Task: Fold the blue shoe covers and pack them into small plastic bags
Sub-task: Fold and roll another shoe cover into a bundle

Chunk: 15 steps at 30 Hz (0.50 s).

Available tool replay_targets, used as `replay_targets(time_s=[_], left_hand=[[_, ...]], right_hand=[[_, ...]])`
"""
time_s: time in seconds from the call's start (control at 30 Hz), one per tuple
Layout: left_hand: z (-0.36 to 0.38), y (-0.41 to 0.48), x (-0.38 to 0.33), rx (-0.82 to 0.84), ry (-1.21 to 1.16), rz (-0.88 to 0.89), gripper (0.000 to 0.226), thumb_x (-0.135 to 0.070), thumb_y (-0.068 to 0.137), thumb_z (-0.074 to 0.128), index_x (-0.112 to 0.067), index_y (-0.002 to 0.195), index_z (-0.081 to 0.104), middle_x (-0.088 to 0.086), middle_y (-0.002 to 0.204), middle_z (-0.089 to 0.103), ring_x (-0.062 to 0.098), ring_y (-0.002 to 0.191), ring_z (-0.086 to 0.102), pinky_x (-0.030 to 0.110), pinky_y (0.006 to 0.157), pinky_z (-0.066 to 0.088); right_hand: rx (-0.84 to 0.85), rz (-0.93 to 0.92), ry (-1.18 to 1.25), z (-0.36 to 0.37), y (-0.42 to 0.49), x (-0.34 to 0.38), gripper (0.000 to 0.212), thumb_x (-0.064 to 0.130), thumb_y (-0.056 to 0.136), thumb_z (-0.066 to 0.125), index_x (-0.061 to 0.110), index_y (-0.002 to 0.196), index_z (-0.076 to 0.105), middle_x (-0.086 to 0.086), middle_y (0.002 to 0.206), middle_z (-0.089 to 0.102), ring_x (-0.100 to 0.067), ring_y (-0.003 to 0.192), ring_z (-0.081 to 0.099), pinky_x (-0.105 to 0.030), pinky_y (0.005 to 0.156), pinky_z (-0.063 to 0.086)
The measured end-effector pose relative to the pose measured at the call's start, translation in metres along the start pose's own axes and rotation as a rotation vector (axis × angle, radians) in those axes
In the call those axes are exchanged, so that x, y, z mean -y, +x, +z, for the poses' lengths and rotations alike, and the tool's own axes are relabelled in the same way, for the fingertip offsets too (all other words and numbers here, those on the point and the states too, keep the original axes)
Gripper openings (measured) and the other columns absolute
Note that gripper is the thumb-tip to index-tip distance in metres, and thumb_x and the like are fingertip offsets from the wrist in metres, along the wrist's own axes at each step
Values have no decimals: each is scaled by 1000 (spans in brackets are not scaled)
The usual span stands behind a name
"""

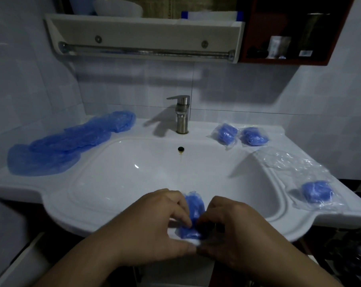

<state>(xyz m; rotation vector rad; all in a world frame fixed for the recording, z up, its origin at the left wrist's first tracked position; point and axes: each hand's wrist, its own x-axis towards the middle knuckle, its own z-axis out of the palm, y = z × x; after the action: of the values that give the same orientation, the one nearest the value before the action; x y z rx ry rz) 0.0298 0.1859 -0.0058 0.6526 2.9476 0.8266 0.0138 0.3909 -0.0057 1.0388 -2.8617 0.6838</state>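
Observation:
A folded blue shoe cover (194, 210) lies on the sink's front rim (117, 226) between my two hands. My left hand (161, 220) pinches its left side, and my right hand (227, 224) pinches its right side with curled fingers. The lower part of the cover is half hidden by my fingers. A pile of flat blue shoe covers (59, 146) lies on the left counter. Two packed bags (225, 132) (254, 136) sit at the back right, a third packed bag (317, 192) at the right edge. Empty clear bags (293, 162) lie between them.
A steel tap (182, 112) stands behind the white basin (154, 172). Above hang a white shelf with a towel rail (144, 51) and a dark wall cabinet (289, 32). Tiled walls close in the left and back.

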Motion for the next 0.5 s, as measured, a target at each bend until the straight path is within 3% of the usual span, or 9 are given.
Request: replay_targets(time_s=[0.07,0.17,0.3,0.4,0.5], left_hand=[[-2,-3,-3,61,-8,-8,31,-55,73,77,-35,98,77,-25,99,56,-7,98,54,14,85,51],[-2,-3,-9,-9,-9,-18,17,-48,81,72,-34,89,77,-18,87,63,-1,85,61,22,76,53],[1,-2,-13,-88,-188,-153,6,-32,88,70,-33,95,69,-8,74,69,4,66,63,25,68,53],[10,3,-14,-149,-186,-218,8,-29,87,71,-30,85,63,-3,68,69,8,60,62,30,67,56],[18,8,-12,-240,-87,-257,16,-31,82,74,-28,73,61,-7,66,64,6,64,60,22,63,50]], right_hand=[[18,-11,23,-4,-1,0,21,50,78,72,39,96,71,15,87,56,-4,79,57,-9,66,39],[1,11,99,-7,-2,1,6,42,84,68,36,84,70,13,85,62,-4,80,58,-13,66,42],[-69,124,127,-1,-1,2,13,31,86,67,35,75,61,10,69,64,1,69,58,-13,59,41],[-159,187,141,7,2,5,11,31,83,69,34,78,60,11,59,59,-1,61,56,-13,56,38],[-131,171,69,9,4,9,12,33,85,63,40,75,64,14,68,60,-1,70,57,-13,62,40]])
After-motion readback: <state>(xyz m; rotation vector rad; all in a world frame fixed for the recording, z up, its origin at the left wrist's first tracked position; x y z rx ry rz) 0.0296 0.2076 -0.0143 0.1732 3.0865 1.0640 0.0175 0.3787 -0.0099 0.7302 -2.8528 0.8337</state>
